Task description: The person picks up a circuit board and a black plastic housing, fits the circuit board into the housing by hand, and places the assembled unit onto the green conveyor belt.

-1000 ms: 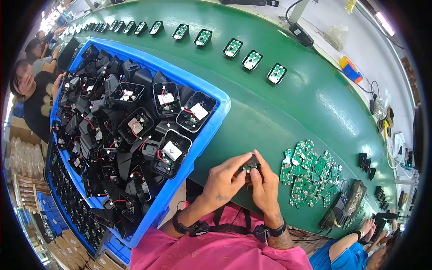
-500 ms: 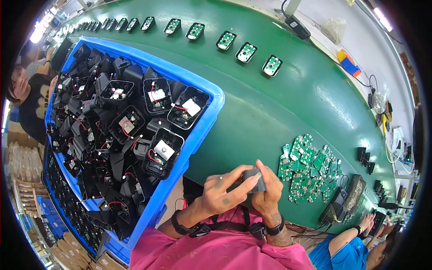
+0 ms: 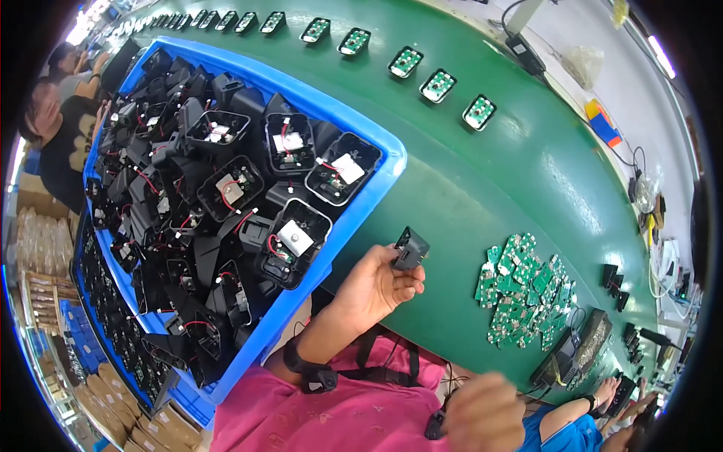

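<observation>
Left hand (image 3: 376,282) is up, fingers curled, pinching something at the fingertips; right hand (image 3: 482,414) hangs low, blurred, loosely closed.

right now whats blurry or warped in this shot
Head view: the right hand is smeared by motion blur at the lower edge; the left hand and its small black part are sharp; the blue bin and green belt bow from fisheye; black vignette rings the frame.

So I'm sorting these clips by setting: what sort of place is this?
Most likely an electronics assembly line. A long green belt carries a row of units with circuit boards, a blue crate is full of black housings with wires, and the left hand holds one housing.
</observation>
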A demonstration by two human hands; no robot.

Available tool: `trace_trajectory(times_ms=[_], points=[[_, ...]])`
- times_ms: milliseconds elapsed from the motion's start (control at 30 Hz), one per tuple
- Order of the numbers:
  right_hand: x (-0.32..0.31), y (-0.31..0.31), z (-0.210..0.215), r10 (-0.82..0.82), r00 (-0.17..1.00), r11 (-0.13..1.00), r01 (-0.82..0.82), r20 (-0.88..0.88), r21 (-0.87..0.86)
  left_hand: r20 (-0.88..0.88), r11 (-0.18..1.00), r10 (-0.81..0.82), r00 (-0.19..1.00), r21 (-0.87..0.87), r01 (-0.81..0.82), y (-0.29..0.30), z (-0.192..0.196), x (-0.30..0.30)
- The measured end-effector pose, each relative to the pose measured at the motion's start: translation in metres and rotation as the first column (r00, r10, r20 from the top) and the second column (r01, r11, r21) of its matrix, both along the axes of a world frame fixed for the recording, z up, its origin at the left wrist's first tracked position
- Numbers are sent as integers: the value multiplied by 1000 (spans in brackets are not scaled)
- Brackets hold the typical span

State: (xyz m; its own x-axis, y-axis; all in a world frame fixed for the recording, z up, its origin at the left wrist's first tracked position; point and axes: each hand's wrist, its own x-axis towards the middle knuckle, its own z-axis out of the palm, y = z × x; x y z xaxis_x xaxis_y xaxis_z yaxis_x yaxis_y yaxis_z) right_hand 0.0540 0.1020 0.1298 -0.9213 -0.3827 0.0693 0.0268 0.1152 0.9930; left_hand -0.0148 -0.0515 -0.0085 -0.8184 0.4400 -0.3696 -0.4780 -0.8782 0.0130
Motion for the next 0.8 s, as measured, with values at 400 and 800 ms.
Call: trace_trajectory(times_ms=[400, 800], points=[[-55, 8, -14, 850, 143, -359, 861, -507, -359, -234, 859, -70, 970, -508, -61, -2, 11, 5], [-93, 27, -38, 772, 510, 7, 591, 380, -807, -410, 365, -441, 799, -895, -257, 13, 3, 6]])
